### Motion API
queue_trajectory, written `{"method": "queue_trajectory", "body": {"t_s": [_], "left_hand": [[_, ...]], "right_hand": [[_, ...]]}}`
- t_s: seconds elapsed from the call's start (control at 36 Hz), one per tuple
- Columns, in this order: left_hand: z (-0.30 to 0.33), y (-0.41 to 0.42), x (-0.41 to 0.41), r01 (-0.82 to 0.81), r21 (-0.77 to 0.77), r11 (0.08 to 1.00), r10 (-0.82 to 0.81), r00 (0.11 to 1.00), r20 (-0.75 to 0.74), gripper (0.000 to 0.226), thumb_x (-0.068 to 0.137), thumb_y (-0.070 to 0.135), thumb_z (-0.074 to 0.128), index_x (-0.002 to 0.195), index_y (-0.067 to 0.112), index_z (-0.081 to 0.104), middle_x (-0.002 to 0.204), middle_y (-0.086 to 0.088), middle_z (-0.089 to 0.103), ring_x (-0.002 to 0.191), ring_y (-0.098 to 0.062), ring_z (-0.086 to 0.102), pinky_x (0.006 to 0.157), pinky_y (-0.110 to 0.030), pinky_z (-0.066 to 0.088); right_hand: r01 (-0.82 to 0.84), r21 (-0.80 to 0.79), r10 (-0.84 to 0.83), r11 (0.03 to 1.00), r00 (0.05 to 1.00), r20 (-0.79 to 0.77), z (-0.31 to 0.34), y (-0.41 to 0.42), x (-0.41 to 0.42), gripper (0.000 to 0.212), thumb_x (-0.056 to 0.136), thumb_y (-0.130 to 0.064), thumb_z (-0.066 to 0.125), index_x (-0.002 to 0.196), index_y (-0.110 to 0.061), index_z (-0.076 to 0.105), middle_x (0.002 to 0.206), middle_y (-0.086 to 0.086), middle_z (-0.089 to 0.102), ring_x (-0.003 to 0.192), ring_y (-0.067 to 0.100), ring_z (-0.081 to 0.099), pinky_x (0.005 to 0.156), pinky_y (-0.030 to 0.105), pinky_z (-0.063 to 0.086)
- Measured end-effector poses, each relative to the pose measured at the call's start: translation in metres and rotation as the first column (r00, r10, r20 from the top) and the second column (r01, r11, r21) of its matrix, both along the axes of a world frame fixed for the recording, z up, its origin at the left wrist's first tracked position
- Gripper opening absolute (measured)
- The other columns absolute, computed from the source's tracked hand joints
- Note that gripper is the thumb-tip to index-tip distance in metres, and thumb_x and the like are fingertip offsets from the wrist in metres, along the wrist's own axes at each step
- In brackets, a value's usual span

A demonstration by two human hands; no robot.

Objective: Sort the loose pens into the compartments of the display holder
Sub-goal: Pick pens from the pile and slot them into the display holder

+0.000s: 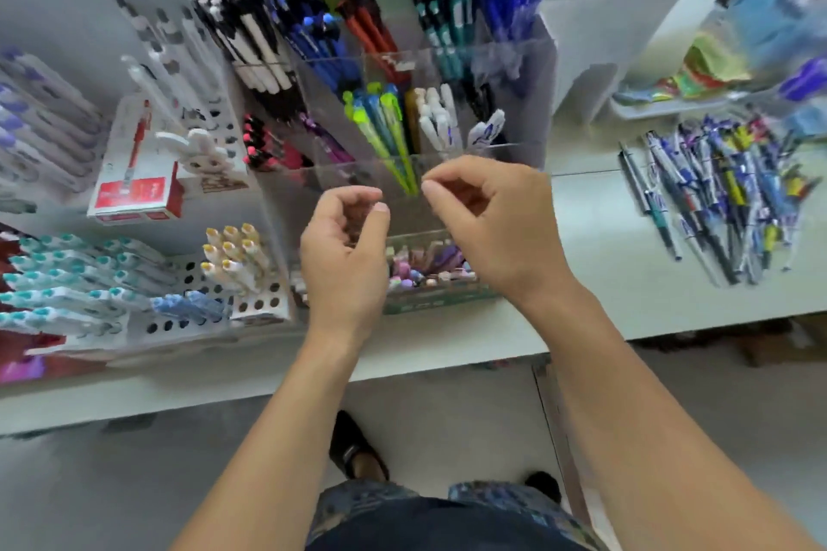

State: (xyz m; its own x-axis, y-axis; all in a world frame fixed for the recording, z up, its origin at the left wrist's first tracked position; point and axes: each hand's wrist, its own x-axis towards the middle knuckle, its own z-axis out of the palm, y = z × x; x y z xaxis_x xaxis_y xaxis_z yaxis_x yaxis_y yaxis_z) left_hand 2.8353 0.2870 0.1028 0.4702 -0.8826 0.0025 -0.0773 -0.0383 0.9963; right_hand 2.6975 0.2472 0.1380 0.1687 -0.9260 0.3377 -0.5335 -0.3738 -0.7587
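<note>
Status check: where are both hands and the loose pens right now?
Left hand and right hand empty, fingers loosely curled, in front of the display holder. Loose pens piled on the shelf to the right, untouched. Nothing in the way.

Loose pens (720, 197) heaped right of the clear, part-filled display holder (514, 72)
</note>
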Motion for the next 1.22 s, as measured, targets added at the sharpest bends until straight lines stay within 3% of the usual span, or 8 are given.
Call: {"method": "queue_trajectory", "body": {"t_s": [0.17, 0.36, 0.56, 0.75, 0.83, 0.94, 1.11, 1.22], "left_hand": [[-0.025, -0.005, -0.145, 0.429, 0.251, 0.868, -0.401, 0.903, -0.155, 0.010, 0.096, 0.011, 0.064, 0.096, 0.021, 0.063, 0.080, 0.001, 0.067, 0.062, -0.004, 0.062, 0.056, -0.019, 0.048], [-0.053, -0.007, -0.309, 0.530, 0.405, 0.745, -0.461, 0.848, -0.260, 0.023, 0.095, 0.032, 0.068, 0.115, 0.022, 0.061, 0.108, -0.002, 0.069, 0.091, -0.015, 0.069, 0.073, -0.033, 0.058], [-0.065, -0.036, -0.387, 0.434, 0.501, 0.749, -0.432, 0.893, -0.129, 0.046, 0.090, 0.043, 0.072, 0.127, 0.020, 0.058, 0.114, 0.002, 0.064, 0.103, -0.018, 0.064, 0.096, -0.044, 0.055], [-0.108, -0.112, -0.431, 0.259, 0.624, 0.737, -0.363, 0.931, 0.043, 0.084, 0.085, 0.051, 0.075, 0.150, 0.013, 0.038, 0.144, -0.005, 0.049, 0.124, -0.024, 0.053, 0.087, -0.030, 0.041], [-0.137, -0.143, -0.454, 0.196, 0.692, 0.695, -0.345, 0.935, 0.082, 0.101, 0.079, 0.054, 0.080, 0.153, 0.006, 0.029, 0.155, -0.010, 0.037, 0.135, -0.030, 0.047, 0.088, -0.032, 0.040], [-0.166, -0.169, -0.486, 0.066, 0.739, 0.671, -0.312, 0.929, 0.200, 0.101, 0.069, 0.059, 0.085, 0.140, 0.006, 0.038, 0.143, -0.012, 0.042, 0.128, -0.033, 0.051, 0.091, -0.038, 0.048], [-0.177, -0.197, -0.534, -0.053, 0.742, 0.669, -0.323, 0.878, 0.353, 0.108, 0.062, 0.062, 0.087, 0.138, 0.004, 0.037, 0.139, -0.013, 0.044, 0.127, -0.032, 0.047, 0.096, -0.039, 0.048], [-0.181, -0.204, -0.552, -0.097, 0.739, 0.667, -0.371, 0.817, 0.442, 0.092, 0.069, 0.050, 0.088, 0.131, 0.004, 0.037, 0.134, -0.014, 0.045, 0.121, -0.032, 0.049, 0.087, -0.036, 0.047]], "right_hand": [[0.323, 0.274, -0.292, 0.906, 0.945, -0.147, -0.051, 0.003, -0.169, 0.014, 0.089, -0.029, 0.072, 0.089, -0.016, 0.076, 0.075, -0.003, 0.072, 0.070, 0.014, 0.069, 0.074, 0.039, 0.059], [0.488, 0.440, -0.439, 0.753, 0.872, -0.216, -0.081, 0.016, -0.348, 0.027, 0.090, -0.041, 0.068, 0.098, -0.017, 0.073, 0.082, 0.002, 0.073, 0.078, 0.022, 0.072, 0.079, 0.048, 0.061], [0.461, 0.528, -0.426, 0.714, 0.884, -0.195, -0.092, -0.011, -0.426, 0.018, 0.091, -0.031, 0.065, 0.091, -0.016, 0.075, 0.090, 0.004, 0.075, 0.085, 0.026, 0.073, 0.081, 0.050, 0.061], [0.462, 0.617, -0.424, 0.637, 0.878, -0.221, -0.132, -0.076, -0.460, 0.030, 0.086, -0.015, 0.063, 0.068, 0.008, 0.059, 0.078, 0.034, 0.066, 0.069, 0.047, 0.068, 0.062, 0.058, 0.060], [0.491, 0.641, -0.398, 0.590, 0.868, -0.298, -0.154, -0.102, -0.473, 0.028, 0.087, -0.015, 0.063, 0.063, -0.005, 0.054, 0.073, 0.029, 0.068, 0.063, 0.041, 0.070, 0.063, 0.055, 0.061], [0.484, 0.682, -0.310, 0.548, 0.875, -0.372, -0.178, -0.128, -0.491, 0.024, 0.084, -0.013, 0.057, 0.072, 0.006, 0.064, 0.070, 0.023, 0.070, 0.064, 0.039, 0.070, 0.064, 0.053, 0.062], [0.451, 0.614, -0.247, 0.648, 0.887, -0.391, -0.181, -0.153, -0.511, 0.021, 0.092, -0.011, 0.057, 0.075, -0.004, 0.068, 0.068, 0.011, 0.068, 0.056, 0.018, 0.062, 0.048, 0.022, 0.045], [0.385, 0.603, -0.214, 0.699, 0.917, -0.337, -0.186, -0.166, -0.520, 0.019, 0.092, -0.012, 0.059, 0.076, -0.011, 0.068, 0.073, 0.001, 0.067, 0.063, 0.012, 0.060, 0.053, 0.021, 0.040]]}}
